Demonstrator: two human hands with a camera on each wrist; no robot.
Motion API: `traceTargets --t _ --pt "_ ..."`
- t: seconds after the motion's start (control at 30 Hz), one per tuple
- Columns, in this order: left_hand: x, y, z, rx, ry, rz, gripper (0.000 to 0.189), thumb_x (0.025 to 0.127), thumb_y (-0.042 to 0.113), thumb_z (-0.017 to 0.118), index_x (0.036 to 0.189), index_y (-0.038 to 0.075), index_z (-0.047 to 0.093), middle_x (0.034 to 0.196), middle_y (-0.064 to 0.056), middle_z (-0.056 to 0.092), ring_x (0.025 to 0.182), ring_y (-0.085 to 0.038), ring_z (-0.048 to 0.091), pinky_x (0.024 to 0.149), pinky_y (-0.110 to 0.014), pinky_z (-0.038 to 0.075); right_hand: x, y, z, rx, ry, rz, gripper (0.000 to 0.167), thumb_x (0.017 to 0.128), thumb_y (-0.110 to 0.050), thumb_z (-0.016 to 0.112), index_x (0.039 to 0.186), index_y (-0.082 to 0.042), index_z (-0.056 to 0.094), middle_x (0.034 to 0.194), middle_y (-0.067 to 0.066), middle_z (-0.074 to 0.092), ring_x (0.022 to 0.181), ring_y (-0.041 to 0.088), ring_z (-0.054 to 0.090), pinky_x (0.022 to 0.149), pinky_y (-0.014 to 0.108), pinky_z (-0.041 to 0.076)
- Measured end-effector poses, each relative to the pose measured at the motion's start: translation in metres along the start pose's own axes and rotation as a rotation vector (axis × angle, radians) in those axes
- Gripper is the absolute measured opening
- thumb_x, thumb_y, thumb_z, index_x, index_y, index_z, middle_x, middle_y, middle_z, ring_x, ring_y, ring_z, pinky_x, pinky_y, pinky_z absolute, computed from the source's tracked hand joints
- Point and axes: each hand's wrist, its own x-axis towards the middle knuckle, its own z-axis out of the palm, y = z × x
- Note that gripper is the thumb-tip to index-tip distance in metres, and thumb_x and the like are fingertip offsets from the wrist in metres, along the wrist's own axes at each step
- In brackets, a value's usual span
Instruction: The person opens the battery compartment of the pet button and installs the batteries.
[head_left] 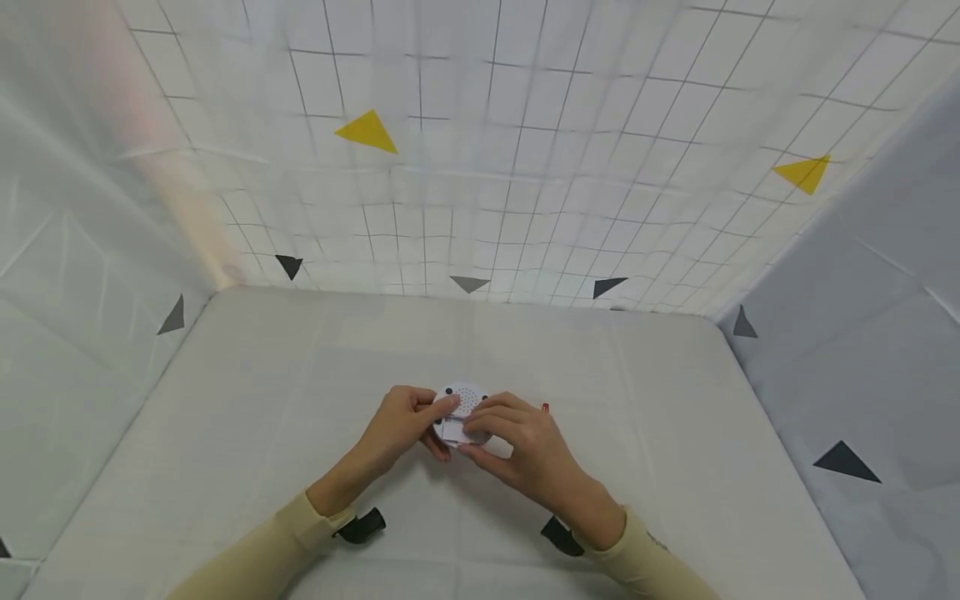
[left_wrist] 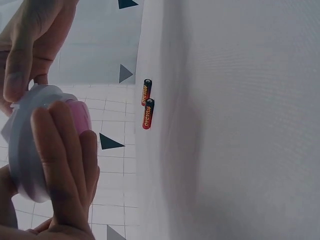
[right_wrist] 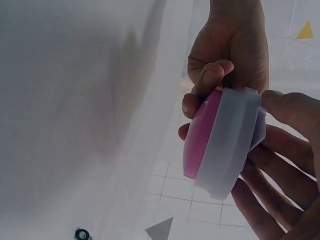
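White cloth (head_left: 637, 392) lies beneath; my left hand (head_left: 405, 414) grips the round device (head_left: 468, 402), probably for steadiness; my right hand (head_left: 531, 437) grips its panel side.

From the head, we look forward and down, farther back, at the left hand (head_left: 408, 417), right hand (head_left: 528, 442), white table (head_left: 465, 542) and grid wall (head_left: 465, 167). From the left wrist, we look from very near at the round pink-and-white gadget (left_wrist: 26, 145); our view lies sideways, table on the right. From the right wrist, we are near too, looking from the other hand's side, with the table on the left. All three views share the gadget and both hands.
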Motion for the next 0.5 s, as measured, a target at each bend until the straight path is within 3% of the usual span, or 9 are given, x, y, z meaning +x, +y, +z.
traceTargets --t 0.5 --pt "0.0002 -0.0025 0.0014 -0.014 -0.009 -0.009 0.044 0.102 0.041 0.071 0.103 -0.002 0.076 0.08 -0.015 0.078 0.061 -0.031 0.076 0.068 -0.039 0.066 -0.0003 0.0013 -0.0063 0.087 0.001 0.069 0.029 0.08 -0.019 0.094 0.101 -0.014 0.075 0.098 -0.005 0.076 0.092 0.009 0.072 0.083 0.023 0.06"
